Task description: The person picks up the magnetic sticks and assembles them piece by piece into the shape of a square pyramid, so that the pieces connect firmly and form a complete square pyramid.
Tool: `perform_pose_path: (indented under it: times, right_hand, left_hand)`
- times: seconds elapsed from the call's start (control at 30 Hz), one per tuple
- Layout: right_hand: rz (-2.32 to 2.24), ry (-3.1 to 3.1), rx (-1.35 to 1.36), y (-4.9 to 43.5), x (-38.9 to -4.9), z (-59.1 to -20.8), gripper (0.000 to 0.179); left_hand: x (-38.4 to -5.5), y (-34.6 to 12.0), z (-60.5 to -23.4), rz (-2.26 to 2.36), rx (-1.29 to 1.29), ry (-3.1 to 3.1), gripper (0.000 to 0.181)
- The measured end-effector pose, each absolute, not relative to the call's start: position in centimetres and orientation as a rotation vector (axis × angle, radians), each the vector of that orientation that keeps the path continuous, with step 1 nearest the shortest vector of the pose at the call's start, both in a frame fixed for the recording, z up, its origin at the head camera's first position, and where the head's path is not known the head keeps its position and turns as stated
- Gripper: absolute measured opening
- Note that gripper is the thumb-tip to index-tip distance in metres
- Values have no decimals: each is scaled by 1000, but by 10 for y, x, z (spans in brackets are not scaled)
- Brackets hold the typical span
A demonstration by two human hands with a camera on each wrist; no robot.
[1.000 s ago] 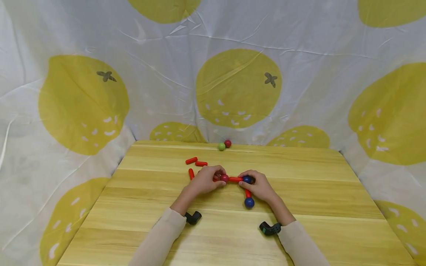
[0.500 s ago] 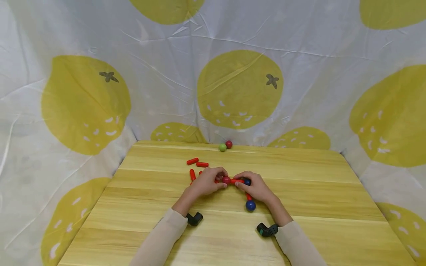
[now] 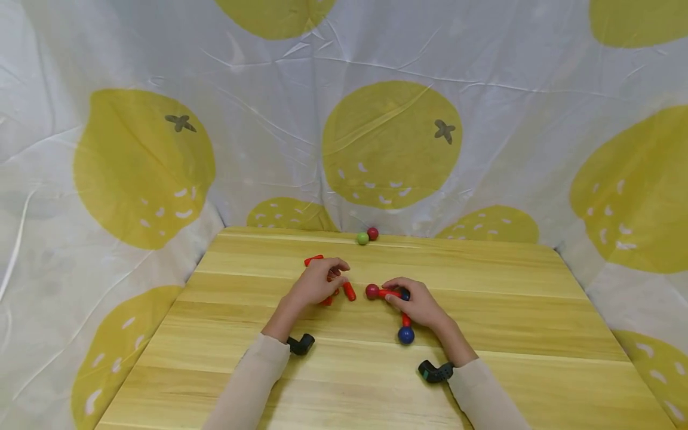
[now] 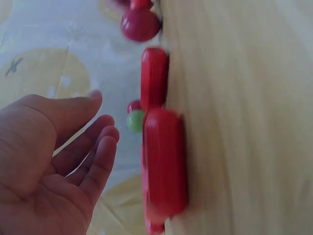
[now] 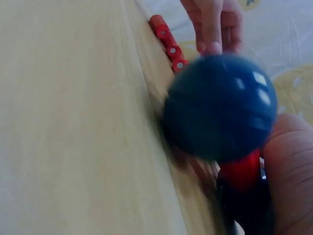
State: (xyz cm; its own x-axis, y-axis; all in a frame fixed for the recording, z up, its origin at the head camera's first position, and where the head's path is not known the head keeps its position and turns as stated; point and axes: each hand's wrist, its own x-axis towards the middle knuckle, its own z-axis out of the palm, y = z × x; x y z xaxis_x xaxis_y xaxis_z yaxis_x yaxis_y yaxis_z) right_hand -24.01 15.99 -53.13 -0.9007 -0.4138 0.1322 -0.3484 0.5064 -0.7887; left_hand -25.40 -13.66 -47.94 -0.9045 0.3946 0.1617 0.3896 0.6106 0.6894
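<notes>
The right hand (image 3: 419, 303) pinches a glossy red plastic-looking rod (image 3: 388, 294) between thumb and fingers, beside a dark blue ball (image 3: 405, 295) that the fingers partly cover. The left hand (image 3: 314, 283) holds nothing; its thumb and fingers are loosely bent, with a gap between them in the left wrist view.

The held rod joins a glossy crimson ball (image 3: 372, 291) at its left end to the dark blue ball at its right end. From the dark blue ball, a second red rod (image 3: 406, 321) extends toward the person and ends in a glossy blue ball (image 3: 406, 335). The connected parts form a corner shape.

One loose red rod (image 3: 349, 291) lies near the left thumb, between the left hand and the crimson ball. Further red rods (image 3: 314, 260) lie around and partly beneath the left hand; their number cannot be told. The right wrist view shows round silver insets on several.

At the far edge of the wood-grain table (image 3: 484, 328), a light green ball (image 3: 362, 239) is positioned just beside a red ball (image 3: 373, 233). Behind the table hangs pale cloth (image 3: 269, 131) printed with yellow lemons.
</notes>
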Motion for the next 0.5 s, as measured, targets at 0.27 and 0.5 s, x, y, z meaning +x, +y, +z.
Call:
perform_pose_path:
  times: [0.27,0.5]
  right_hand:
    - [-1344,2699,-716,168,-240,-530,45]
    - [-1318,2671,-809,176,-238,-526,51]
  left_hand:
    - [-261,-168,-477,1165,399,2974,25]
    - [-272,-187,-486,1042,300,3010,35]
